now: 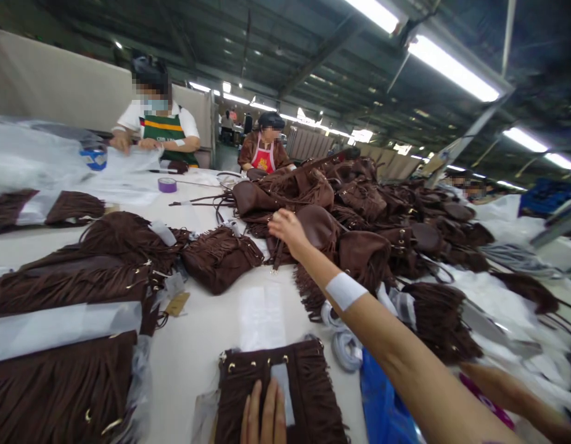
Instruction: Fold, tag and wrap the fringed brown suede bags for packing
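A dark brown fringed bag (308, 382) with gold eyelets lies in front of me at the bottom. My left hand (264, 413) rests flat on it, fingers stretched out, beside a pale strip (282, 394). Reaching forward across the table, my right hand (288, 231) hovers at the near edge of a big heap of brown bags (359, 197). Its fingers are partly bent and look apart, with nothing visible in them. Below that hand hangs a dark strap (277, 253) with a metal end. Left of it lies another fringed bag (221, 259). White material wraps my right wrist.
More fringed bags (58, 376) with pale wraps cover the left side. A purple tape roll (167, 185) sits farther back. Rolls of grey cord (346, 350) and a blue container (382, 401) are at my right. Two co-workers (165, 129) stand across the table; another person's blurred arm (512, 391) is at right.
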Demonstrator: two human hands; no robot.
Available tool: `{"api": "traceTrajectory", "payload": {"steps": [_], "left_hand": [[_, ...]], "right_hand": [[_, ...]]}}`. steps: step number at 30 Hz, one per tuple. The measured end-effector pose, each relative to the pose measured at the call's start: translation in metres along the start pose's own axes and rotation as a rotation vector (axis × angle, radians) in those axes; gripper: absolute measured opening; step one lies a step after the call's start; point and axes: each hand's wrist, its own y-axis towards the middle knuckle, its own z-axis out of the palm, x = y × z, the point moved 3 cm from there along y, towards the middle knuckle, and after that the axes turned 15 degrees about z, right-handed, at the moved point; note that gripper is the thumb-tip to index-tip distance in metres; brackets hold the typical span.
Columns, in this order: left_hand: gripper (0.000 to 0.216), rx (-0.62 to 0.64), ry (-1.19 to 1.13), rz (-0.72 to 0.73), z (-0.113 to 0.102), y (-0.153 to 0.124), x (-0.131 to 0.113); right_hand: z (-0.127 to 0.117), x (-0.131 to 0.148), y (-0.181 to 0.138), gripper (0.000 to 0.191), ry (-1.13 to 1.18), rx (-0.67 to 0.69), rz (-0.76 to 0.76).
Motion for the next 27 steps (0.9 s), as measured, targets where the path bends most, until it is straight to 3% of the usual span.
{"api": "traceTrajectory", "payload": {"steps": [4,7,10,16,20,27], "left_hand": [[0.079,0.118,-0.11,-0.045,-0.017,0.008,-0.001],[0.081,0.152,-0.113,-0.066,-0.028,0.013,-0.001],[0.081,0.167,-0.106,-0.065,-0.033,0.018,0.0],[0.081,0.226,-0.13,0.021,-0.038,0.021,0.005],[0.084,0.281,-0.142,0.079,-0.039,0.018,0.008],[0.079,0.269,-0.143,0.119,-0.038,0.015,0.01]], "right_hand": [[0.013,-0.094,-0.11,0.008,-0.257,0.117,0.07],[0.01,-0.139,-0.188,0.014,-0.488,0.023,0.003],[0.012,-0.167,-0.229,0.026,-0.685,-0.105,-0.118],[0.03,-0.2,-0.24,0.04,-0.686,-0.215,-0.26],[0.029,-0.201,-0.24,0.04,-0.667,-0.201,-0.254],[0.031,-0.202,-0.242,0.042,-0.7,-0.242,-0.272]]}}
